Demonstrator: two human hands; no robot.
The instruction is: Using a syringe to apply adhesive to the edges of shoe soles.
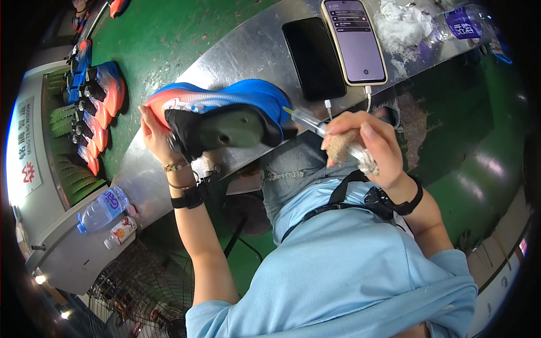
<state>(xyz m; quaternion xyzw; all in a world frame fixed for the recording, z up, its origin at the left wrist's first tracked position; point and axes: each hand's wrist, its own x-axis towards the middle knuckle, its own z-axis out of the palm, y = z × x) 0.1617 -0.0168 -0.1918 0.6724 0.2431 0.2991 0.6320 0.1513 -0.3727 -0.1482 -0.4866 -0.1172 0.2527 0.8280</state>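
Observation:
A blue and coral sports shoe (225, 94) lies on its side over the metal bench, its black collar facing me and a green last (242, 129) filling its opening. My left hand (158, 138) grips the coral end of the shoe, with its fingers partly hidden behind it. In my right hand (377, 143) is a clear syringe (309, 121) with a yellowish tip, which points at the shoe's blue end; whether it touches cannot be told. A tan, rough-looking wad (341, 145) is held in the same hand against the syringe.
Two phones, one black (314, 59) and one lit (356, 42), lie on the metal bench (220, 65) with cables plugged in. Crumpled white material (401, 25) and a bottle (465, 23) are beyond. More shoes (104, 93) line a rack at left, above bottles (104, 209) and a fan (141, 293).

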